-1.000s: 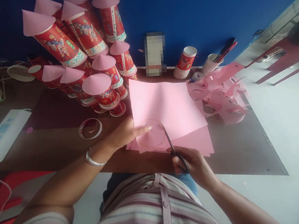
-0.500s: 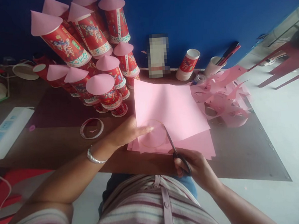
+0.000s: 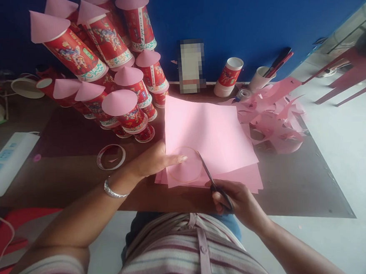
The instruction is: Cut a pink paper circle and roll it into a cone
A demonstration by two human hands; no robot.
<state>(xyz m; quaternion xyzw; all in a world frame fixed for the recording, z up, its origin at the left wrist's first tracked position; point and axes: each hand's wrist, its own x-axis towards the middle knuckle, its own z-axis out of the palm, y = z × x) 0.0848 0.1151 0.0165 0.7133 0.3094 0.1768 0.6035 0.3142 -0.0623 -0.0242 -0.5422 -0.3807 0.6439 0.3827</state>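
Pink sheet (image 3: 210,131) was pinched by left hand (image 3: 153,159), scissors (image 3: 213,184) gripped in right hand (image 3: 234,195)

Table (image 3: 299,183) was the biggest item; cone-topped cup towers (image 3: 105,38) stood back left. Sheet lay toward the table's front edge, over more pink paper; paper scraps (image 3: 278,120) were heaped at its right. Sheet looked light, thin, bendy with some spring, likely to crease or tear easily; judged best held by its left margin, flat pinch, away from the blades. Left hand was nearly closed on that margin, thumb on top, fingers hidden underneath, exact spread couldn't be told. Right hand was curled round the scissors' handles; blade gap too small to tell. Tip sat at the right side of a drawn circle (image 3: 191,170), thumb end inside it
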